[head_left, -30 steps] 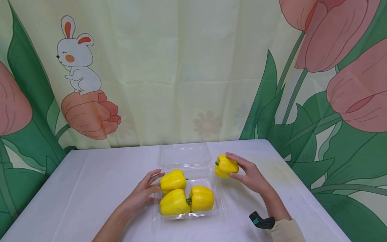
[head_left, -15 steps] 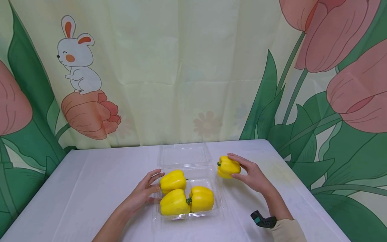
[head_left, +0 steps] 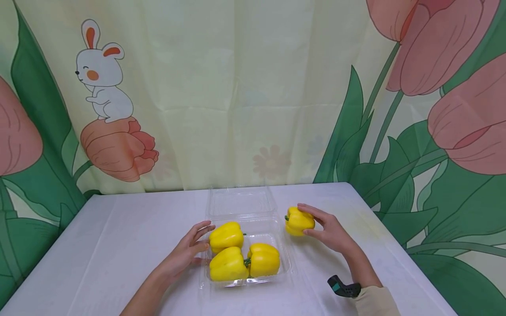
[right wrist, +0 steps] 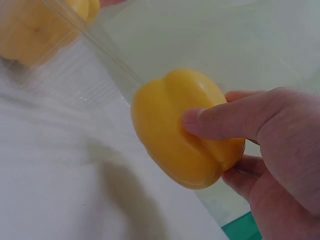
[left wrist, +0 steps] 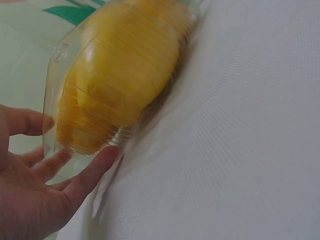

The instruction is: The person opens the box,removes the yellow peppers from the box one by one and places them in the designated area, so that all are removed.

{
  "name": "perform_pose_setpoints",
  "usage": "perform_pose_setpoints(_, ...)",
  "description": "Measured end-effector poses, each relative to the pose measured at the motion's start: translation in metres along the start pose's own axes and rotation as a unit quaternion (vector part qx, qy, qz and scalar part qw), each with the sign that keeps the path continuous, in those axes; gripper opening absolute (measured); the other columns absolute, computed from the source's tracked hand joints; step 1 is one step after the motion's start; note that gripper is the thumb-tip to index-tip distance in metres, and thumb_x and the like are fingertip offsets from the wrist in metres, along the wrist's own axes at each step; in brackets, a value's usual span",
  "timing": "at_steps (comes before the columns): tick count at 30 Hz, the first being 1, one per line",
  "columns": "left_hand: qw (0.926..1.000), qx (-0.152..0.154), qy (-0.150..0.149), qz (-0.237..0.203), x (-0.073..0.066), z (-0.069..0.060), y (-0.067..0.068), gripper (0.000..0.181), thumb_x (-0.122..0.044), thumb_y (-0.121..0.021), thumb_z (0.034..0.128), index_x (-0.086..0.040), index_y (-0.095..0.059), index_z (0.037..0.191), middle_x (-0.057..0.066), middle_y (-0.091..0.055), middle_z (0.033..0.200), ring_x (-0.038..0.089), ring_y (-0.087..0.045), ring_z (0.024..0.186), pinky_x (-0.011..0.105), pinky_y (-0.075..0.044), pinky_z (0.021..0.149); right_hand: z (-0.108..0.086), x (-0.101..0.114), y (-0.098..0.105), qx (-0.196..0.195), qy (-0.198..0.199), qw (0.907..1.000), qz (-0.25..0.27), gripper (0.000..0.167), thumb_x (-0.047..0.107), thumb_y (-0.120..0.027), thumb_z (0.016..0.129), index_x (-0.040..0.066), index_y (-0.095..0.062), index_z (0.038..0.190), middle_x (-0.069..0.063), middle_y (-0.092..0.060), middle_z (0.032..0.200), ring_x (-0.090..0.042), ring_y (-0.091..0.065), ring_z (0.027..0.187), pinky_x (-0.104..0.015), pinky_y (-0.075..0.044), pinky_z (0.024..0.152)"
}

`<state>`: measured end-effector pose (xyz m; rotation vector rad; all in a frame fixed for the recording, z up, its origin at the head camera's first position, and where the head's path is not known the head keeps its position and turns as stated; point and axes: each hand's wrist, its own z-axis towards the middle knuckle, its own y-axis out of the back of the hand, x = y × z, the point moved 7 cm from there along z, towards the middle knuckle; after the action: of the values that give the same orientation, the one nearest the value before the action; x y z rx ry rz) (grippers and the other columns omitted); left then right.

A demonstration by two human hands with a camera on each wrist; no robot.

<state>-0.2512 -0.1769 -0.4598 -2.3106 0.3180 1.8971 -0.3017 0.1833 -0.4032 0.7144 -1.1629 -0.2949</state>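
My right hand (head_left: pixel 328 230) grips a yellow bell pepper (head_left: pixel 300 221) between thumb and fingers, to the right of a clear plastic clamshell box (head_left: pixel 283 245). In the right wrist view the thumb presses on this pepper (right wrist: pixel 175 132), which is held above the table with a shadow below. Inside the box lie three more yellow peppers: one at the back left (head_left: pixel 226 237), one at the front left (head_left: pixel 228 264) and one at the front right (head_left: pixel 264 260). With fingers spread, my left hand (head_left: pixel 186 252) touches the box's left side. The left wrist view shows its fingertips against the ribbed plastic wall (left wrist: pixel 115 85).
The box's clear lid (head_left: pixel 241 202) lies folded back toward the rear of the table. A white cloth (head_left: pixel 130 237) covers the table. Behind it hangs a printed curtain (head_left: pixel 197 96) with a rabbit and tulips. A black band (head_left: pixel 343 287) is on the right wrist.
My right hand has moved slightly to the right with the pepper, then a little lower. The left hand and the box have stayed in place.
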Motion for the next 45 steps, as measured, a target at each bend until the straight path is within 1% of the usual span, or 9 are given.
perform_pose_setpoints(10,1.0000,-0.007,0.005,0.002,0.000,0.000,0.000,0.062,-0.018,-0.057,0.0937,-0.025,-0.030,0.149,0.005,-0.029,0.158,0.040,-0.038,0.136,0.048,-0.056,0.088,0.000,-0.007,-0.004,0.005,-0.002,1.0000,-0.004,0.062,0.004,-0.072,0.083,0.018,-0.051,0.140,-0.009,-0.046,0.150,-0.036,-0.038,0.140,-0.054,-0.036,0.109)
perform_pose_setpoints(20,0.9997,-0.019,0.013,0.005,0.001,0.002,0.000,0.063,-0.017,-0.058,0.0928,-0.025,-0.030,0.148,0.006,-0.031,0.158,0.040,-0.039,0.135,0.050,-0.056,0.088,0.000,-0.011,-0.007,0.013,-0.010,0.9999,-0.004,0.061,0.005,-0.072,0.083,0.018,-0.052,0.139,-0.010,-0.046,0.149,-0.036,-0.040,0.139,-0.051,-0.037,0.109)
perform_pose_setpoints(34,0.9998,-0.018,0.009,0.007,0.000,0.002,0.000,0.063,-0.017,-0.058,0.0925,-0.025,-0.031,0.148,0.006,-0.031,0.157,0.041,-0.038,0.136,0.051,-0.055,0.088,0.002,-0.013,-0.015,0.032,-0.004,0.9995,-0.005,0.061,0.005,-0.072,0.083,0.017,-0.052,0.139,-0.010,-0.047,0.148,-0.036,-0.041,0.138,-0.050,-0.037,0.109)
perform_pose_setpoints(45,0.9999,-0.014,0.006,0.003,0.001,0.003,0.000,0.063,-0.018,-0.059,0.0925,-0.024,-0.031,0.148,0.006,-0.030,0.158,0.041,-0.038,0.136,0.051,-0.055,0.088,0.003,-0.018,-0.018,0.042,-0.004,0.9991,-0.006,0.062,0.005,-0.072,0.083,0.018,-0.051,0.140,-0.009,-0.047,0.148,-0.035,-0.040,0.139,-0.050,-0.036,0.109)
